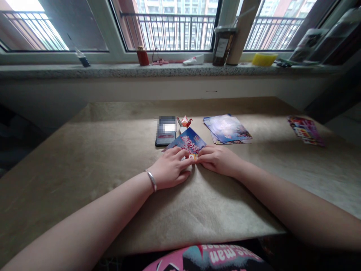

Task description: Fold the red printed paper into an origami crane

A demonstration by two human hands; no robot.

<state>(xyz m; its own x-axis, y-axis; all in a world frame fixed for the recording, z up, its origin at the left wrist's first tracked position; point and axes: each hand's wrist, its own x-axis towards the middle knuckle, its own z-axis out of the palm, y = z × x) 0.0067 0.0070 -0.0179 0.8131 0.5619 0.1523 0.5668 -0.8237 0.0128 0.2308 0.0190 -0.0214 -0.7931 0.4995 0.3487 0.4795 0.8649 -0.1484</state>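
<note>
A blue sheet of printed paper [190, 139] with red and white lettering lies turned cornerwise on the table. My left hand [170, 169], a silver bangle at its wrist, presses on its left side with curled fingers, the index finger reaching to the near corner. At that same corner my right hand [218, 160] pinches the paper's edge between thumb and fingers. My fingers hide part of the near edge. Just behind the paper stands a small folded red and white paper figure [185, 121]. A phone [166, 137] with a partly blurred screen lies at the paper's left.
A stack of printed sheets [227, 128] lies right of centre, with colourful papers [306, 130] farther right. On the windowsill [113, 71] stand a red bottle [143, 56], a dark jar [223, 47] and a yellow object [264, 59]. The table [98, 150] has a beige cover.
</note>
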